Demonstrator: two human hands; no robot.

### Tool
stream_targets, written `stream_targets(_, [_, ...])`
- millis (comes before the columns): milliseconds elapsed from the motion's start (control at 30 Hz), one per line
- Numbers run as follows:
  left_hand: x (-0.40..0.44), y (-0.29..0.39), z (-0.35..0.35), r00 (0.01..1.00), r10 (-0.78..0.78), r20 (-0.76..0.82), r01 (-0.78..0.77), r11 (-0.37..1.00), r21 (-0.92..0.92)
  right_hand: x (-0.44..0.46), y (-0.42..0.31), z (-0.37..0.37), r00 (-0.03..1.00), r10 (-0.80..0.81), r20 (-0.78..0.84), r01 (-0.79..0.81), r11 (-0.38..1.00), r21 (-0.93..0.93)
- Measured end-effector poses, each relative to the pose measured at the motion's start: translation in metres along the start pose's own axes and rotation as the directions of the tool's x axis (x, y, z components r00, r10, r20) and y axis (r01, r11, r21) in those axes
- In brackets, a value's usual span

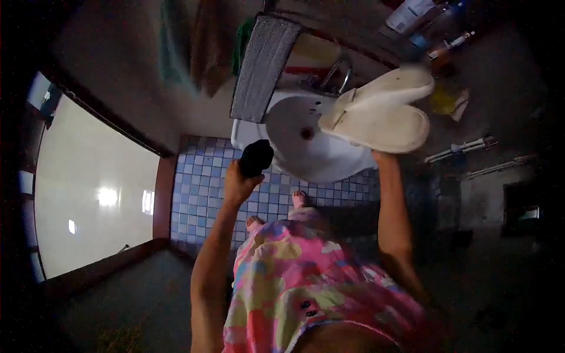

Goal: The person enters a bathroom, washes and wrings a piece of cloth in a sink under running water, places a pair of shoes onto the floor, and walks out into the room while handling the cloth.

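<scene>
A dark, bunched object (257, 157), too dark to identify, is in my left hand (238, 185), with my fingers wrapped round its lower end, just left of the sink. My right hand (385, 157) holds a pair of cream slippers (382, 120) from below, mostly hidden behind them. The slippers lie over the right side of the white sink (353, 167), soles or footbeds facing me; I cannot tell which. The sink's drain shows between the two hands.
A metal faucet (344, 73) stands behind the sink, and a grey towel (263, 67) hangs at its left. More towels (206, 47) hang further left. Bottles and packets (412, 17) are at upper right. An open doorway is at left; blue tiles (200, 176) cover the floor.
</scene>
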State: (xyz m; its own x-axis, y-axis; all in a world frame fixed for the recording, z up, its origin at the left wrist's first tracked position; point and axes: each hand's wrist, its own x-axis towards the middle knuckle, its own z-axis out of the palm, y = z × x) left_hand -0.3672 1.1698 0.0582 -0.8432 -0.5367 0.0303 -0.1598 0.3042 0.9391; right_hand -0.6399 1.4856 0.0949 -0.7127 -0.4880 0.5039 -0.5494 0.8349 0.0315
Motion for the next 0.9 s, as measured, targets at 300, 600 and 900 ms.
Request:
stream_targets(300, [-0.008,-0.014,-0.018,0.990,-0.134,0.051,0.139,0.984,-0.115,0.015,-0.019,-0.004,0.991,0.125,0.043,-0.127,0.804,0.581])
stream_targets(600, [-0.068,-0.045,-0.047,0.938,-0.266,-0.223,0.266,0.964,-0.031,0.051,-0.082,-0.043,0.983,-0.184,-0.010,0.123,0.618,0.777])
stream_targets(900, [-0.148,-0.097,-0.086,0.695,-0.614,-0.374,0.469,0.781,-0.412,0.062,-0.286,-0.090,0.889,-0.433,0.149,0.090,0.486,0.869])
